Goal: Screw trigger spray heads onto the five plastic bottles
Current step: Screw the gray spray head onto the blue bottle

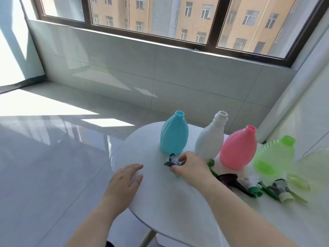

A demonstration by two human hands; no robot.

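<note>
Several uncapped bottles stand in a row on the white round table point(160, 202): a blue bottle point(174, 133), a white bottle point(210, 138), a pink bottle point(238, 148), a green bottle point(274, 155) and a pale yellow bottle point(309, 170) at the right edge. My right hand point(190, 166) closes on a dark and white spray head point(171, 160) lying just in front of the blue bottle. My left hand point(124, 184) rests flat on the table's left rim, fingers apart, holding nothing. More spray heads point(249, 184) lie in front of the pink and green bottles.
The table stands beside a white wall on the right. A glossy tiled floor point(53, 157) spreads to the left, and a tiled ledge under a wide window runs behind. One table leg point(148, 237) shows below the top.
</note>
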